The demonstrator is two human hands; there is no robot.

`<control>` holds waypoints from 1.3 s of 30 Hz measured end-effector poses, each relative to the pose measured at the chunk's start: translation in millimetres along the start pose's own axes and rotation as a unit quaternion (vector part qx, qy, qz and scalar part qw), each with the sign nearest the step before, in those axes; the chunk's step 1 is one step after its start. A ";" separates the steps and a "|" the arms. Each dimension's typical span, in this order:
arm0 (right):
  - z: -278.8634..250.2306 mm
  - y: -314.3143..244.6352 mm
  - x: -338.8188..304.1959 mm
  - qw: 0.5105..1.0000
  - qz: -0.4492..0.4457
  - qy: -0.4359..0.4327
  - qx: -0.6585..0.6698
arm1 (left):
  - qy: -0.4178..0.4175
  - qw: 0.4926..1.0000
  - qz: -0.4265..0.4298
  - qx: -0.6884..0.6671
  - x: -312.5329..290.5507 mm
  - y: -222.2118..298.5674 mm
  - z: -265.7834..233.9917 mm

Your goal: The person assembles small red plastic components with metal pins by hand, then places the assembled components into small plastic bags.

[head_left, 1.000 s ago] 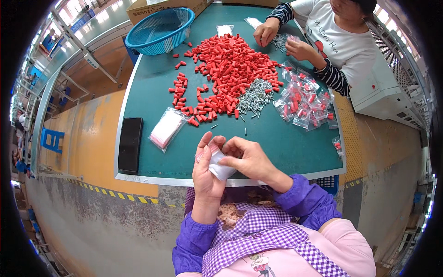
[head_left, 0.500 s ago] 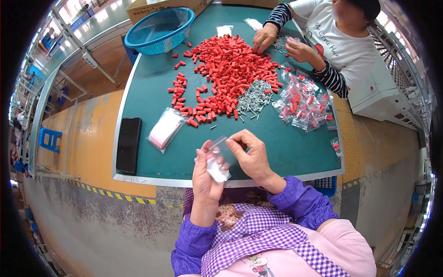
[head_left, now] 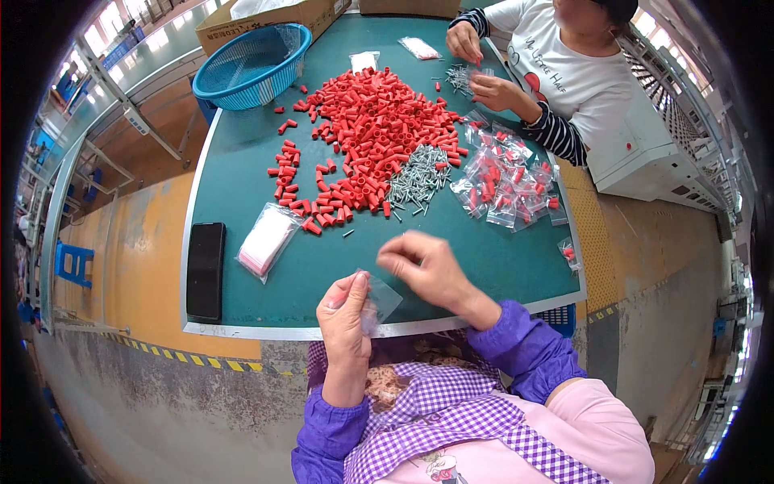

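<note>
Bright, fairly even light; glare streaks the long grey worktable (head_left: 171,39), upper left. Fisheye distortion bends the green, silver-edged tabletop (head_left: 234,177); corners are black. The bare right hand (head_left: 429,270) blurs slightly.

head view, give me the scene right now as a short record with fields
left hand: holds a clear bag
right hand: over the table, apart from the bag; whether it grips anything is unclear
mid-table: heap of red caps, screws at its near right
right: packed bags, red showing inside
left: phone, bag stack to its right
far left: blue basket
far right: co-worker, both hands over the table
</note>
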State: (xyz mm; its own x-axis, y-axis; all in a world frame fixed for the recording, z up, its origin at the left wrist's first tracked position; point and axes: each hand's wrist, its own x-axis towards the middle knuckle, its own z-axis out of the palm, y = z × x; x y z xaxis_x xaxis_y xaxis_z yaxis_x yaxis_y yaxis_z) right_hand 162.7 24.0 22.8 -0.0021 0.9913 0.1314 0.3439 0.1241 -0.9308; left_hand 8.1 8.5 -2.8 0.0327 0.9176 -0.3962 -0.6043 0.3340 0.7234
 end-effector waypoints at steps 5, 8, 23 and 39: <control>-25.9 30.0 43.3 0.949 -0.067 0.085 -0.295 | -0.022 0.998 0.042 0.039 1.1 0.0 -3.3; -24.3 33.6 54.5 0.912 -0.091 0.031 -0.398 | -0.020 0.996 0.070 0.055 1.8 -0.6 -4.5; -32.2 21.8 93.3 0.873 -0.052 -0.130 -0.467 | -0.043 0.990 0.078 0.112 -6.4 3.5 -5.6; -20.3 -31.8 24.8 0.936 -0.255 -0.185 -0.155 | -0.040 0.852 0.335 0.401 2.3 4.9 1.7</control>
State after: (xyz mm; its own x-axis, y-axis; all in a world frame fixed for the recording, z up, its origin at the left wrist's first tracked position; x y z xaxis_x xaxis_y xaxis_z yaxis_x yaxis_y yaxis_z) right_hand 170.8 43.8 62.6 -0.5452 0.7610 0.3517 0.4664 0.6239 -0.6270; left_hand 6.6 12.7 0.8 -0.0321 0.9611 0.2742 0.2290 -0.2600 0.9381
